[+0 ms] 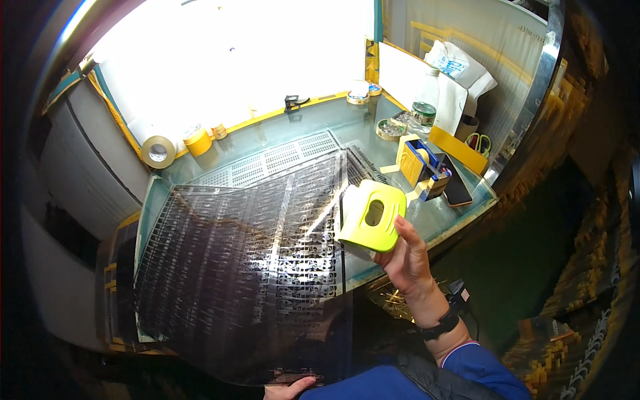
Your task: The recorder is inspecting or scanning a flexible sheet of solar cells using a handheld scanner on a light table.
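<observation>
A large dark translucent film sheet (233, 267), printed with rows of small patterns, spreads over the glass-topped table and hangs past its near edge. At the bottom of the view, my left hand (289, 389) pinches the film's near edge, its thumb on top; the other fingers are mostly hidden. My right hand (407, 261) grips a lime-green hole punch (385, 220) with an oval opening, raised at the film's right side. Whether the punch touches the film I cannot tell. Beneath the film lies a paler dotted sheet (273, 160).
On the right stand a blue-and-yellow tape dispenser (421, 167), a dark phone (457, 183), a clear bottle (425, 100) and green-handled scissors (479, 143). Tape rolls (159, 152) line the back left. A bright lit panel (233, 53) rises behind; a black clip (293, 103) sits before it.
</observation>
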Motion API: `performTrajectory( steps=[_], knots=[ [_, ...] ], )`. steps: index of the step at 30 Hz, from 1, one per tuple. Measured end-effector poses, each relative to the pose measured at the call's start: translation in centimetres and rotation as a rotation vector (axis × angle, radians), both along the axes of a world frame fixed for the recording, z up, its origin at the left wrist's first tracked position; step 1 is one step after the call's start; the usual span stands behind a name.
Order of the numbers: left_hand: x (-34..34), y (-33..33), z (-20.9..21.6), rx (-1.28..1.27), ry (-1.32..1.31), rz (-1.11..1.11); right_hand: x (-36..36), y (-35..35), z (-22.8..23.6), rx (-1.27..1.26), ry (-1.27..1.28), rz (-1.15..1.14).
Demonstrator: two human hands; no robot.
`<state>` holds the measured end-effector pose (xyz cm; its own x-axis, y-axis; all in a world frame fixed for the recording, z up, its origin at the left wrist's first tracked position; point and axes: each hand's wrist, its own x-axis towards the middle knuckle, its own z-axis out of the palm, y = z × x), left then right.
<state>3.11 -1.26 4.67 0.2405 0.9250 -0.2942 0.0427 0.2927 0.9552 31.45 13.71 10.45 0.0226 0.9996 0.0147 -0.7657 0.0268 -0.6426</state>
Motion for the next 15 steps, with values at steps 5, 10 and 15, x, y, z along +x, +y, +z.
performTrajectory(
  steps=[5,10,15],
  knots=[
    [-0.2,0.23,0.1,-0.088,0.017,-0.067,-0.47,-0.17,0.26,0.002,0.023,-0.006],
    [0.09,-0.05,0.5,-0.169,0.016,-0.047,-0.79,-0.12,0.08,-0.016,0.043,-0.028],
    [0.12,-0.17,0.01,-0.135,-0.064,0.018,-0.98,-0.07,0.2,0.005,0.041,0.006]
  ],
)
